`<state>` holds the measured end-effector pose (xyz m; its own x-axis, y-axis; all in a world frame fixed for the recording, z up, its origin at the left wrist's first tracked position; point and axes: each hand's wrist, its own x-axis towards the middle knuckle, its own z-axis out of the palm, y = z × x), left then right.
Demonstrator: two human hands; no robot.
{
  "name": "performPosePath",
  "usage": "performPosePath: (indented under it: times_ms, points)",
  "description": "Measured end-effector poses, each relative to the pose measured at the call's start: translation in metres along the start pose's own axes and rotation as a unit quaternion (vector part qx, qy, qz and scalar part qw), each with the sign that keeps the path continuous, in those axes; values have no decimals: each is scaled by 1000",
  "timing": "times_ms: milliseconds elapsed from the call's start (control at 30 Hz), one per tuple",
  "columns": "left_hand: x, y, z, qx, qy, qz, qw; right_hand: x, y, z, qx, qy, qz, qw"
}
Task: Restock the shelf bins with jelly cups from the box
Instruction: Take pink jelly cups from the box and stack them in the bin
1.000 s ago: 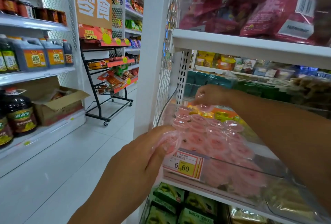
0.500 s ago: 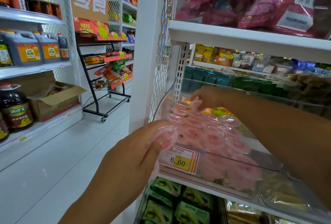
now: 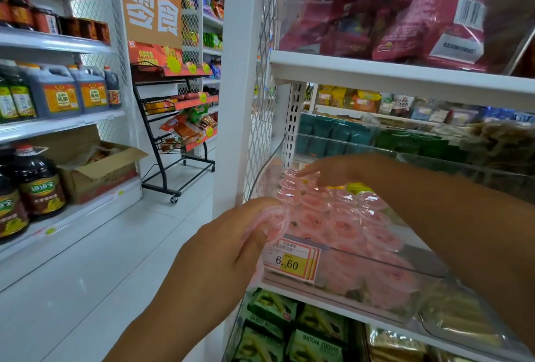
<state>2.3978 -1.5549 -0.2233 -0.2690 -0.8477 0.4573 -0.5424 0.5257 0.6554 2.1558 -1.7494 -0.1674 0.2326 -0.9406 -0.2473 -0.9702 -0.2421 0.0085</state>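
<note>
Pink jelly cups (image 3: 341, 222) in clear plastic fill the clear shelf bin (image 3: 385, 260) on the middle shelf. At the bin's front left corner, my left hand (image 3: 220, 248) grips a few more jelly cups (image 3: 273, 221), its fingers curled round them. My right hand (image 3: 333, 172) reaches in over the bin from the right. Its fingers stretch out to the left and touch the cups at the bin's back left. My right forearm hides part of the bin's right side.
A yellow price tag (image 3: 291, 260) reading 6.60 hangs on the bin's front. Matcha cookie packs (image 3: 315, 341) fill the shelf below and red snack bags (image 3: 419, 19) the shelf above. Across the aisle stand oil jugs (image 3: 37, 185), an open cardboard box (image 3: 98, 167) and a wheeled black rack (image 3: 176, 141).
My right hand's fingers have straightened over the back cups after being curled there. My left hand stays at the bin's front corner with its cups.
</note>
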Motion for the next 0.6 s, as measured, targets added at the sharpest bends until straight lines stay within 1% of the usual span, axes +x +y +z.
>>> performPosePath:
  times_ms: [67,133,200,267,333,400,467,533,567,600]
  points:
    - [4,8,-2,0,9,9,1000,-16,0,-15,59,36,-7,998]
    - [11,19,-2,-15,19,15,1000,-37,0,-32,179,38,-25,983]
    - [25,27,3,-28,23,20,999,-59,-1,-43,310,-8,-64,949]
    - [43,31,14,-32,21,13,999,-79,-1,-48,398,-60,-111,909]
    - [66,28,27,-31,28,0,999,-94,-1,-48,449,-100,-159,873]
    - [85,25,37,-24,28,-15,999,-100,-2,-43,476,-102,-182,854]
    - [96,21,44,-36,14,-17,999,-96,-2,-36,485,-50,-174,856]
    - [102,17,49,-36,-8,-26,999,-88,-1,-34,476,7,-153,866]
    - [104,15,51,-43,-14,-38,998,-82,3,-35,454,33,-138,880]
    - [105,13,53,-55,-14,-48,997,-75,8,-37,412,65,-113,902]
